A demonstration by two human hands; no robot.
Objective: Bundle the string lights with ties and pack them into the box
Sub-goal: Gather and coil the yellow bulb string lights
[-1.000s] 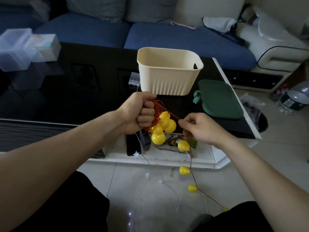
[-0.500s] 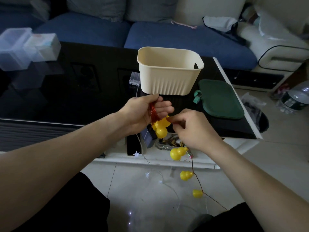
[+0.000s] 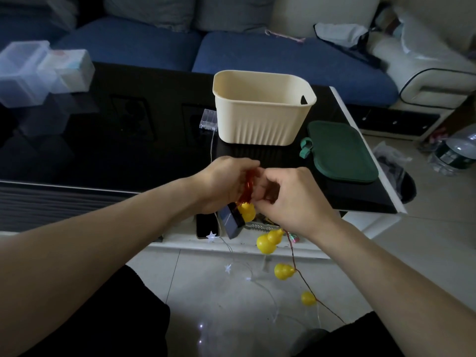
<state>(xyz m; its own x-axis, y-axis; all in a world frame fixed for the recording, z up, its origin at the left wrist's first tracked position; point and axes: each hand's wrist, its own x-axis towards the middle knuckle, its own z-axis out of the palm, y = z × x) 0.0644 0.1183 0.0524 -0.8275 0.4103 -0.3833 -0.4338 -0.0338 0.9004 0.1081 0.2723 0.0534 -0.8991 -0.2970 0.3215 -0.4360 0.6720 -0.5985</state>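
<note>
A string of yellow gourd-shaped lights (image 3: pixel 268 240) on red-brown wire hangs below my hands toward the floor. My left hand (image 3: pixel 224 184) grips the coiled red wire bundle (image 3: pixel 247 188), with a dark battery pack (image 3: pixel 231 221) dangling beneath it. My right hand (image 3: pixel 286 199) is pressed against the left, fingers curled and pinching the wire at the coil. A cream ribbed box (image 3: pixel 262 109) stands open on the black table just beyond my hands. A second string with small white star lights (image 3: pixel 211 236) trails over the floor.
A green pad (image 3: pixel 342 153) lies right of the box on the black glass table (image 3: pixel 103 150). A clear battery case (image 3: pixel 209 120) sits left of the box. Clear plastic containers (image 3: pixel 38 70) stand far left. A blue sofa (image 3: pixel 283 55) is behind; a water bottle (image 3: pixel 456 150) is on the floor right.
My right hand has moved left and up to meet the left hand at the coil. More of the gourd string has been drawn in, and the hanging gourds have swung lower.
</note>
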